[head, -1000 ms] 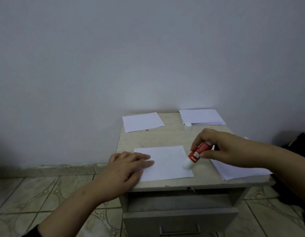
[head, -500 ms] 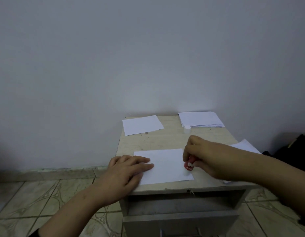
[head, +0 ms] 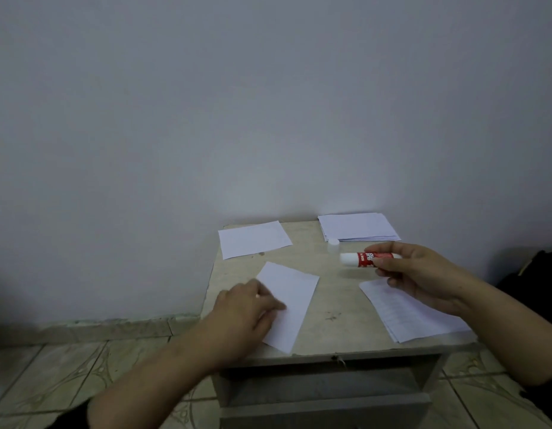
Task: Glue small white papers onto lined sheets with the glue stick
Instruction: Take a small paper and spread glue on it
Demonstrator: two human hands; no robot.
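Observation:
A small white paper (head: 291, 300) lies turned at an angle on the front left of the small table (head: 333, 308), one corner reaching the front edge. My left hand (head: 245, 309) grips its left edge, fingers curled over it. My right hand (head: 420, 275) holds the red glue stick (head: 366, 259) level above the table, its white uncapped end pointing left. Beneath that hand a stack of lined sheets (head: 404, 314) lies at the front right.
The glue stick's white cap (head: 333, 242) stands near the back. A pile of white papers (head: 358, 229) sits back right, a single sheet (head: 253, 239) back left. A drawer (head: 324, 408) stands open below. A dark bag (head: 534, 274) lies at the right.
My right hand lifted the glue stick off the paper and drew it back to the right. My left hand turned the paper from lying square to lying at an angle.

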